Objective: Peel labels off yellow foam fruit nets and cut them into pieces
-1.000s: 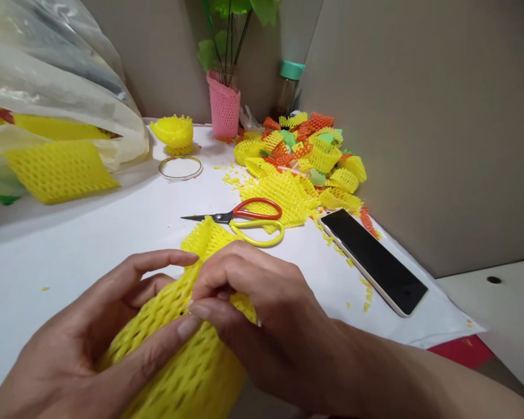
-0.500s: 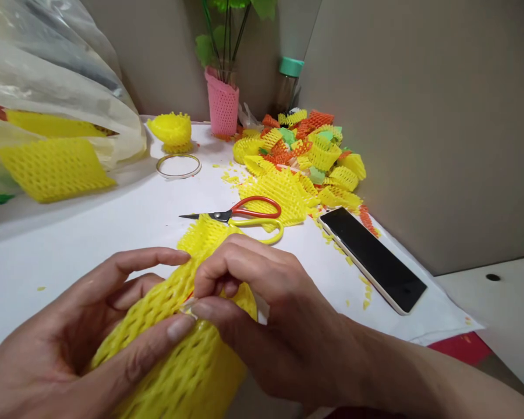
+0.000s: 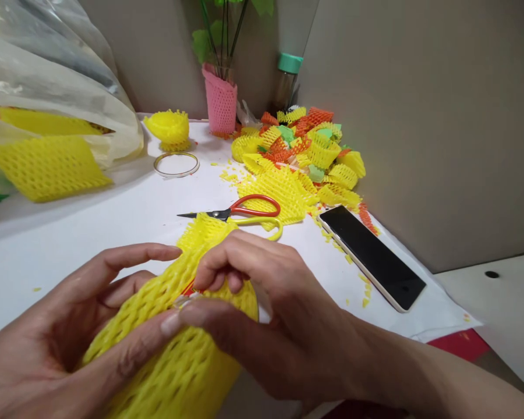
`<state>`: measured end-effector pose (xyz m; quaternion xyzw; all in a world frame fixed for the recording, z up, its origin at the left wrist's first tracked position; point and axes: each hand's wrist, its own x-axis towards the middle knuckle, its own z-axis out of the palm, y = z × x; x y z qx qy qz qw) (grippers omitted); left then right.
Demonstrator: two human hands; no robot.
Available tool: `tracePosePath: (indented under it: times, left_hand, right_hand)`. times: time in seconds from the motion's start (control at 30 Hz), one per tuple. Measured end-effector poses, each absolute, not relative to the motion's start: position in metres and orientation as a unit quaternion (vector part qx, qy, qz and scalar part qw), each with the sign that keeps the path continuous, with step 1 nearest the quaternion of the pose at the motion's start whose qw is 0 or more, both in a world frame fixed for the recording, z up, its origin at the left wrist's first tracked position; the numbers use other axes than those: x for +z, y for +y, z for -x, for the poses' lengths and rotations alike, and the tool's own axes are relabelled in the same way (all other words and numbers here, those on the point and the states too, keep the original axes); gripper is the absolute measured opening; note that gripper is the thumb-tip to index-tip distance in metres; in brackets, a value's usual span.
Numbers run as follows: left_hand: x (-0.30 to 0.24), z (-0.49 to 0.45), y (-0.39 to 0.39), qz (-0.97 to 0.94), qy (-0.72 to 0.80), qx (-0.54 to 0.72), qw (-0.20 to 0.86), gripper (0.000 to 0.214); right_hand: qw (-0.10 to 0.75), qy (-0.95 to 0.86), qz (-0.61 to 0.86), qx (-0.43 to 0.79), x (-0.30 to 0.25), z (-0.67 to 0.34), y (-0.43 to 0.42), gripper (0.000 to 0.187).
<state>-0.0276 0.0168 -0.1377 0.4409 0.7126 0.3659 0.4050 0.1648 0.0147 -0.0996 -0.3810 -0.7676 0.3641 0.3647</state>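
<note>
A yellow foam net sleeve [image 3: 174,355] lies across my lap edge of the white table [image 3: 113,221], held in both hands. My left hand [image 3: 65,343] cups it from the left, thumb pressed on top, index finger stretched over it. My right hand [image 3: 266,314] pinches the sleeve near its middle with thumb and curled fingers; something small and shiny shows at the pinch. The sleeve's far end fans out just short of the red-and-yellow scissors [image 3: 244,212].
A black phone [image 3: 371,256] lies to the right. A heap of yellow, orange and green foam net pieces [image 3: 305,157] sits by the wall. A tape ring [image 3: 176,164], a yellow foam cup [image 3: 168,128], a pink-netted vase [image 3: 220,102], a bottle [image 3: 286,81] and a plastic bag [image 3: 48,105] stand behind.
My right fingers have curled tighter at the pinch and my left thumb has slid along the sleeve. The sleeve has shifted slightly down and left.
</note>
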Motion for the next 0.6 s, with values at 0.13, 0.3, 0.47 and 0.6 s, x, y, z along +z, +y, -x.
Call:
tracePosePath:
  times: [0.13,0.3,0.47,0.6]
  left_hand:
    - [-0.138,0.028,0.023,-0.438,0.711,0.370,0.407,0.103]
    - [-0.134,0.030,0.025,-0.434,0.709,0.375,0.410,0.105]
    - [-0.128,0.032,0.028,-0.432,0.705,0.378,0.417,0.107]
    - [-0.126,0.031,0.026,-0.431,0.702,0.378,0.423,0.109]
  right_hand:
    - [0.366,-0.787,0.348,0.353,-0.106,-0.164,0.016,0.010]
    - [0.351,-0.805,0.330,0.346,-0.102,-0.166,0.015,0.012]
    - [0.336,-0.793,0.355,0.363,-0.099,-0.167,0.011,0.012]
    - [0.285,-0.775,0.389,0.409,-0.095,-0.168,0.012,0.013]
